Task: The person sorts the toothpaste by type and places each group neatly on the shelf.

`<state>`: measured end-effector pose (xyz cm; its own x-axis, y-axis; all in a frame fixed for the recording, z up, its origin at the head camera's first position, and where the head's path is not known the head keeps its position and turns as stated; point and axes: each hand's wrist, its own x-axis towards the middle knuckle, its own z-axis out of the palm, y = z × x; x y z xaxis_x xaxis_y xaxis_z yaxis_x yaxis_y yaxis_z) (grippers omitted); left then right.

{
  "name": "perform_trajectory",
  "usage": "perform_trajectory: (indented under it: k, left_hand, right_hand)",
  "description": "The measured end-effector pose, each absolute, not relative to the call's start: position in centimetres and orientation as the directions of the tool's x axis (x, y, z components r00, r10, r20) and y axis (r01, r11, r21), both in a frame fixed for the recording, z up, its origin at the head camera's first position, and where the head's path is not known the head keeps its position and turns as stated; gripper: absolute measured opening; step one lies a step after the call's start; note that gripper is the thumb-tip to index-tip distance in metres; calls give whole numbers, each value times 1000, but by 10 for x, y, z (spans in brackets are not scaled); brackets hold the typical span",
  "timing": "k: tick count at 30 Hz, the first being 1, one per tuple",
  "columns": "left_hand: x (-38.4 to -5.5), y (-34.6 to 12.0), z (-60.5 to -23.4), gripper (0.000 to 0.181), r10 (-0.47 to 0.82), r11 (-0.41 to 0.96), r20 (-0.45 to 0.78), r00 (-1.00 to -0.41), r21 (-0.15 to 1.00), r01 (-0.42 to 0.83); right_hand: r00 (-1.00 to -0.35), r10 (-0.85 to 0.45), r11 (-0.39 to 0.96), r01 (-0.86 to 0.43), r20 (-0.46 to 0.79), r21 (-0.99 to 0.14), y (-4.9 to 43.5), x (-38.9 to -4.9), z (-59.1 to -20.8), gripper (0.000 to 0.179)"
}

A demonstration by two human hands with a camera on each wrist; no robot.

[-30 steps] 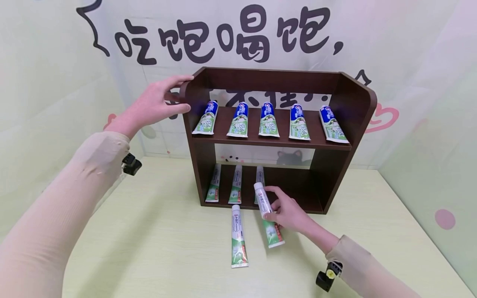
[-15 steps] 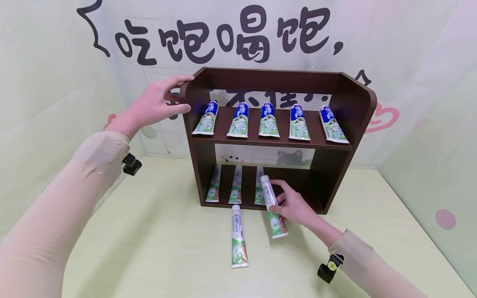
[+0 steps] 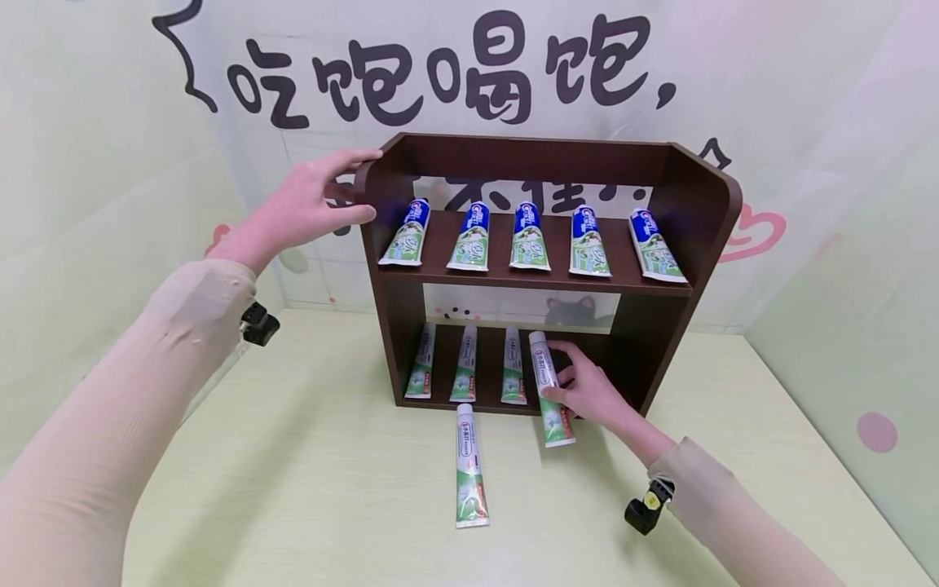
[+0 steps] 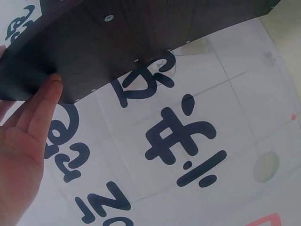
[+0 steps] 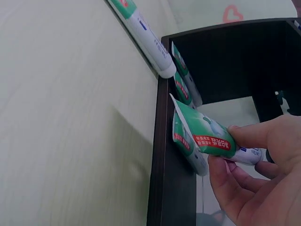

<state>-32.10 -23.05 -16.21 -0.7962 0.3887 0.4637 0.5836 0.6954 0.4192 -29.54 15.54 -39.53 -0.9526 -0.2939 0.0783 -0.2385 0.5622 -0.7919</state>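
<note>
My right hand (image 3: 590, 391) pinches a white-and-green toothpaste tube (image 3: 550, 395) between thumb and fingers. The tube is tilted, cap end toward the lower shelf, its flat end beyond the front edge. In the right wrist view the held tube (image 5: 207, 129) overlaps a shelved toothpaste tube (image 5: 188, 150). My left hand (image 3: 311, 200) holds the left side panel of the dark brown rack (image 3: 535, 159); in the left wrist view, straight fingers (image 4: 49, 101) lie against the panel's outer face. Three similar tubes, including this toothpaste tube (image 3: 513, 367), lie on the lower shelf.
Several blue-and-green toothpaste tubes, one of them the middle tube (image 3: 530, 236), lie in a row on the upper shelf. Another white-and-green tube (image 3: 469, 465) lies on the pale table (image 3: 330, 489) before the rack. A printed wall (image 3: 220, 163) stands behind.
My right hand has moved the held toothpaste tube up and to the right, toward the lower shelf, uncovering the third shelved tube. My left hand stays on the rack.
</note>
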Motion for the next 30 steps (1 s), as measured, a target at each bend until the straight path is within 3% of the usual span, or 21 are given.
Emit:
perform_trajectory:
  k: [30]
  left_hand:
    - [-321, -232, -162, 69, 400, 692, 469, -787, 408, 595]
  right_hand:
    - [-963, -244, 503, -224, 112, -835, 178, -360, -421, 74]
